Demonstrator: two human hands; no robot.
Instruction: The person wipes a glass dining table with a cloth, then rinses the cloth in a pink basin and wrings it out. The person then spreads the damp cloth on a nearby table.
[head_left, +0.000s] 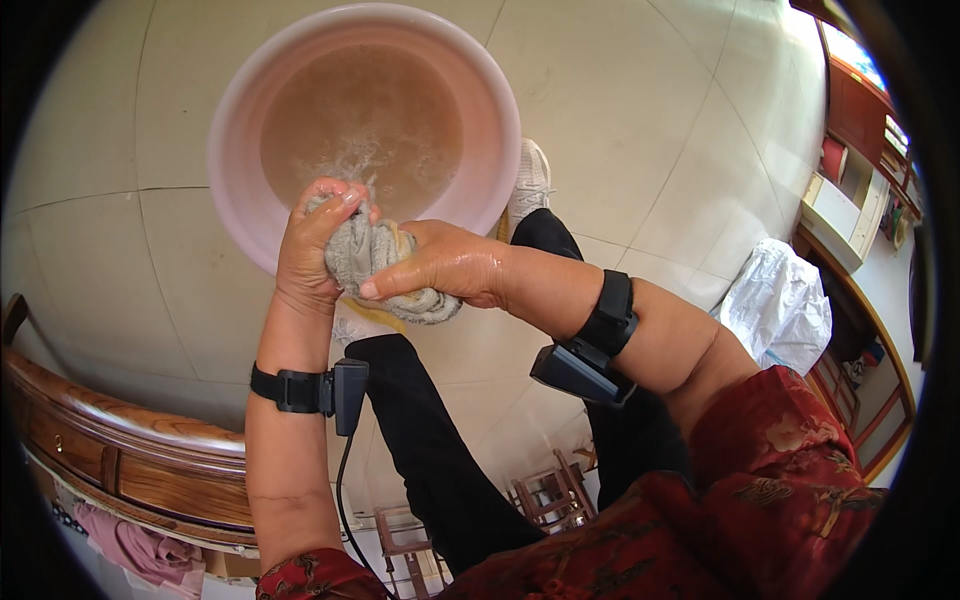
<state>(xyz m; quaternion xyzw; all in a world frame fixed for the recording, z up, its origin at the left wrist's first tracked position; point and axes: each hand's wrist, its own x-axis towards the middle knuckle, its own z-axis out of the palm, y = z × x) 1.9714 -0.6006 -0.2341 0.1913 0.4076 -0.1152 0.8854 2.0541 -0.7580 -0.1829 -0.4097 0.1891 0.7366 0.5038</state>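
Note:
A wet grey cloth (367, 251), bunched and twisted, is gripped between both hands above the near rim of a pink plastic basin (232, 165). My left hand (319, 240) closes around its upper left end, thumb on top. My right hand (442, 262) holds the other end, its thumb pressed across the folds. Cloudy brownish water (367, 112) fills the bottom of the basin, its surface splashed and rippled just beyond my left hand. Both hands look wet. Part of the cloth is hidden by my fingers.
The basin stands on a tiled floor (600, 135), close to my white shoes (531, 180). A carved wooden cabinet (180, 480) is at lower left, with pink fabric (142, 544) below it. A white plastic bag (776, 307) lies at right, near wooden furniture. A cable hangs from my left forearm strap.

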